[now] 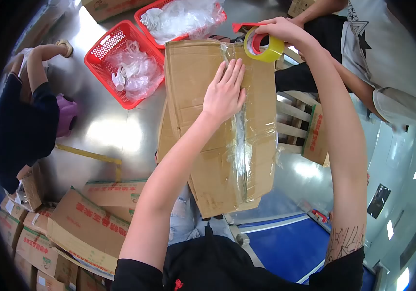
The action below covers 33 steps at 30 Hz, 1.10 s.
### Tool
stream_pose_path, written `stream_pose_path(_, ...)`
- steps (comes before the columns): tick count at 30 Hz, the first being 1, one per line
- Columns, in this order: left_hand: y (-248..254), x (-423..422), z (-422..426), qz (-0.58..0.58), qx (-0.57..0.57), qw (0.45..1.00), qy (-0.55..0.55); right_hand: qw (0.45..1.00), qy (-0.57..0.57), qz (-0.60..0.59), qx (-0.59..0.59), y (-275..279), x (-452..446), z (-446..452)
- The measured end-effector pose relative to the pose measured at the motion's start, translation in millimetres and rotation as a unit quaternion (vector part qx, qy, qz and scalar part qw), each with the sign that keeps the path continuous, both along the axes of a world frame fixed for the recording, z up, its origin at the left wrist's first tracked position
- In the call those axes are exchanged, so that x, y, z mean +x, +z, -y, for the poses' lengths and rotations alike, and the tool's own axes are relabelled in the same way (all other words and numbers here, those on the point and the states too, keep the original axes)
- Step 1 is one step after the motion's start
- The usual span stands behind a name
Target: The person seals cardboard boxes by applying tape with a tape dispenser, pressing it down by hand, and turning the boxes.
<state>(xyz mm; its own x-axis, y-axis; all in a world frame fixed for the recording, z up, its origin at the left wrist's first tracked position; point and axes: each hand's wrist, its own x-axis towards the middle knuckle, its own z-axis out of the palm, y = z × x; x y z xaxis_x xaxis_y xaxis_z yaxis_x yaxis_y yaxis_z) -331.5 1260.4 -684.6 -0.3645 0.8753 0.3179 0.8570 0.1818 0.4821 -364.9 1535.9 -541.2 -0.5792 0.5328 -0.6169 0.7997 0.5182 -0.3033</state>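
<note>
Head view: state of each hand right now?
Left hand: open, laid flat on the cardboard box, holding nothing.
Right hand: closed, holding the yellow tape roll.

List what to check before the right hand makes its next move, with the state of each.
1. Left hand steadying the carton: ok, it lies flat on top, over the seam.
2. Tape dispenser in the right hand: ok, held at the carton's far edge.
3. Clear tape strip smooth along the seam: not ok, wrinkles show in it.
4. Loose end of the roll ready to pull: cannot tell, too small to make out.
5. Space around the right hand: not ok, another person's arm is close by.
6. Carton's underside taped: cannot tell, hidden.
</note>
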Motion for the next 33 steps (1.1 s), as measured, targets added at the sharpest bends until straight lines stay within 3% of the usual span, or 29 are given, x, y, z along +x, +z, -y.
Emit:
stream_pose_path(11, -1, -4, -4, 0.017, 0.011, 1.0, 0.011, 0.988, 0.074, 0.13, 0.035, -5, -61, 26)
stream_pose_path(14, -6, -2, -4, -0.015, 0.026, 0.999, 0.015, 0.958, 0.051, 0.265, -0.094, 22, -72, 35)
stream_pose_path(18, -3, -2, -4, 0.006, 0.026, 1.0, 0.015, 0.972, 0.118, 0.198, 0.045, 11, -60, 35)
stream_pose_path(26, 6, -4, -15, -0.007, 0.02, 0.999, 0.026, 0.981, 0.105, 0.143, 0.075, -1, -53, 25)
stream_pose_path(28, 24, -26, -28, 0.04, -0.083, 0.993, -0.067, 0.983, 0.098, 0.135, 0.07, -3, -56, 23)
stream_pose_path(29, 18, -28, -28, 0.039, -0.082, 0.994, -0.064, 0.984, 0.088, 0.137, 0.067, -4, -58, 19)
stream_pose_path(31, 9, -27, -34, -0.039, 0.08, 0.996, 0.013, 0.984, 0.089, 0.135, 0.075, 0, -60, 9)
stream_pose_path(33, 1, -25, -42, -0.02, 0.086, 0.996, 0.008, 0.994, 0.053, 0.095, 0.002, -1, -60, 9)
